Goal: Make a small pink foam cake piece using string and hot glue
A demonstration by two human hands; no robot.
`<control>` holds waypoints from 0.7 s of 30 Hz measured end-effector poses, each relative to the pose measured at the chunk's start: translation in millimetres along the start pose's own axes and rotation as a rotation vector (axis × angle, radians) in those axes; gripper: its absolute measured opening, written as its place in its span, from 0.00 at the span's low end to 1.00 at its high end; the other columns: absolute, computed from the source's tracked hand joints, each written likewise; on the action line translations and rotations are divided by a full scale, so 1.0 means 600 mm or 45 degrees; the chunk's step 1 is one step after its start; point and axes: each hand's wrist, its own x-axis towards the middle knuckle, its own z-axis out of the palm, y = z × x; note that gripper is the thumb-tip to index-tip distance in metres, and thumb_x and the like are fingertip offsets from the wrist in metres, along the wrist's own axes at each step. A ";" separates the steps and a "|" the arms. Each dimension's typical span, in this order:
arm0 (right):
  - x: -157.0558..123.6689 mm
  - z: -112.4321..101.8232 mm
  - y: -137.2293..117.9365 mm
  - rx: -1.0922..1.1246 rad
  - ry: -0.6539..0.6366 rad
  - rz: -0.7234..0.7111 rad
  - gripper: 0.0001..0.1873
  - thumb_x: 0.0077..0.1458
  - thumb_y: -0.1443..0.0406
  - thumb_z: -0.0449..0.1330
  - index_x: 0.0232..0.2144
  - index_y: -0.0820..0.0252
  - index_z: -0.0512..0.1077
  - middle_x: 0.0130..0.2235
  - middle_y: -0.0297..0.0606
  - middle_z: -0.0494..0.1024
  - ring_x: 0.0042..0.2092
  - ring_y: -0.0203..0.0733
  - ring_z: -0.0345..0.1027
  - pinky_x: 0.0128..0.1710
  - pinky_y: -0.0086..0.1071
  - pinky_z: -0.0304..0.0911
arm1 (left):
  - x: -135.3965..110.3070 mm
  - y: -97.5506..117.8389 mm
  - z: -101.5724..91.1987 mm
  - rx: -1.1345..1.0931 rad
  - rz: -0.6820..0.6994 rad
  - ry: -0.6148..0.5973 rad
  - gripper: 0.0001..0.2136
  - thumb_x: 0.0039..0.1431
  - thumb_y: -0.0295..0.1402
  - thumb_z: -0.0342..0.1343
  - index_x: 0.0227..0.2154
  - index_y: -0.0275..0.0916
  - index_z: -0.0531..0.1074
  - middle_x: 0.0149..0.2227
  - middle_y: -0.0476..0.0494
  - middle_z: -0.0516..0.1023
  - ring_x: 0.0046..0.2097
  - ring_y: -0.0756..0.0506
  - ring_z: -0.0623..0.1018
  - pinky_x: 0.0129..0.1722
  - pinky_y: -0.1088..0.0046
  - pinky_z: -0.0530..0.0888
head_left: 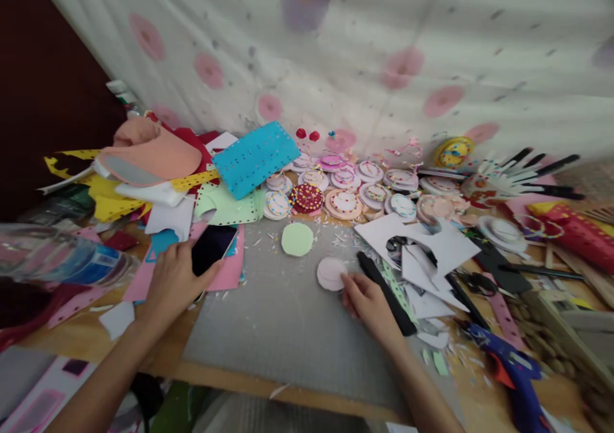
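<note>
My left hand [173, 283] rests on a black phone [211, 249] lying at the left edge of the grey mat [288, 318], fingers curled round the phone's lower end. My right hand [367, 302] lies on the mat with its fingertips touching the edge of a pale pink foam disc [330, 273]; the fingers are bent together. A light green foam disc [297, 238] lies farther back on the mat. A black strip-like tool [386, 292] lies just right of my right hand.
Several decorated round foam pieces [343, 203] line the back of the table. A blue punched sheet [254, 158] and coloured foam scraps pile at left. White paper offcuts [432, 247], scissors [472, 283] and a blue glue gun [515, 372] lie at right. A plastic bottle [62, 257] lies far left.
</note>
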 end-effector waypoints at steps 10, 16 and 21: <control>-0.051 -0.013 0.026 -0.088 0.282 -0.214 0.28 0.52 0.49 0.58 0.48 0.62 0.60 0.21 0.26 0.68 0.18 0.36 0.61 0.18 0.28 0.55 | 0.032 0.035 -0.002 0.154 -0.082 -0.068 0.37 0.52 0.58 0.48 0.45 0.23 0.70 0.43 0.19 0.74 0.47 0.25 0.73 0.42 0.55 0.71; -0.137 0.034 0.037 -0.118 0.366 -0.577 0.11 0.60 0.59 0.53 0.43 0.58 0.62 0.24 0.26 0.61 0.22 0.33 0.56 0.20 0.26 0.53 | 0.040 0.044 -0.002 0.061 -0.145 -0.115 0.39 0.48 0.58 0.50 0.46 0.21 0.69 0.45 0.17 0.73 0.49 0.24 0.73 0.42 0.55 0.72; -0.119 0.128 0.011 -0.244 -0.095 -0.823 0.08 0.60 0.67 0.50 0.43 0.58 0.62 0.29 0.32 0.68 0.29 0.35 0.64 0.28 0.27 0.63 | 0.035 0.034 -0.010 -0.087 -0.231 -0.102 0.39 0.50 0.61 0.46 0.45 0.22 0.69 0.45 0.15 0.73 0.49 0.22 0.73 0.41 0.52 0.71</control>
